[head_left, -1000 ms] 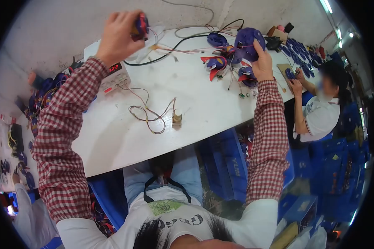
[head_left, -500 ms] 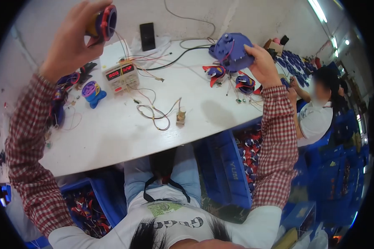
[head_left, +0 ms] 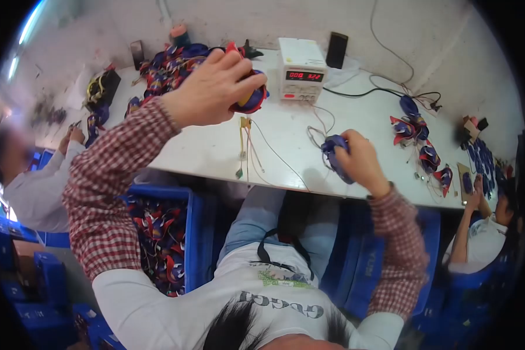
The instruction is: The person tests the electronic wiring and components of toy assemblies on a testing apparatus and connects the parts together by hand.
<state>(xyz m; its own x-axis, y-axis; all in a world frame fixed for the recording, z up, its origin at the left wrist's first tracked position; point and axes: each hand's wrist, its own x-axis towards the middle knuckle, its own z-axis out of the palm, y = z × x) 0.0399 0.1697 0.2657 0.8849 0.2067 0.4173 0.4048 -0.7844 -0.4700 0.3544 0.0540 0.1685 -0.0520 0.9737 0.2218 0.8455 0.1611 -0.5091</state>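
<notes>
My left hand (head_left: 213, 90) is raised over the table, its fingers wrapped over a purple toy part (head_left: 252, 102) with red and yellow on it. The palm side is hidden. Below this part are thin wires (head_left: 252, 146) with a small yellowish connector; I cannot tell whether they hang from it. My right hand (head_left: 363, 160) grips a purple plastic piece (head_left: 336, 156) above the table's front edge, tilted nearly edge-on. Behind and between the hands stands a white power supply (head_left: 300, 79) with red digits lit. A cable loop (head_left: 316, 131) lies beside the purple piece.
Piled toy parts (head_left: 166, 67) cover the back left of the white table (head_left: 210, 149). More red-and-purple parts (head_left: 429, 157) lie at right. A phone (head_left: 336, 51) leans at the wall. Blue crates (head_left: 189, 233) stand below the edge. People sit left (head_left: 35, 181) and right (head_left: 481, 239).
The view has swung left, so the power supply now appears farther right. Both hands are lower. The purple piece in my right hand has turned from face-on to nearly edge-on.
</notes>
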